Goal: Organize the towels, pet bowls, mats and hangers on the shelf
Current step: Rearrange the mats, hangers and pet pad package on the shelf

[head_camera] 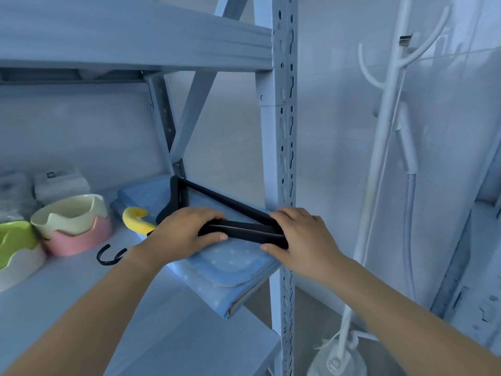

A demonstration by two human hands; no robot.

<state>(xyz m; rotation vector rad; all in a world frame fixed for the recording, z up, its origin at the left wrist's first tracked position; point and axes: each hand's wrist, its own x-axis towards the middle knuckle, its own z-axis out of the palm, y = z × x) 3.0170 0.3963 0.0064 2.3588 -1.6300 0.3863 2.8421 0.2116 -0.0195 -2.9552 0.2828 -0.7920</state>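
Hangers of black plastic, bunched together, lie on a folded blue dotted mat at the right end of the pale metal shelf. My left hand curls round one end of the bunch, and my right hand grips the other. Stacked cream and pink pet bowls stand farther left.

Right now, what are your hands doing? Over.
Left hand and right hand both grip the black hangers. Hangers lie on the blue mats. Yellow hook close beside the left hand.
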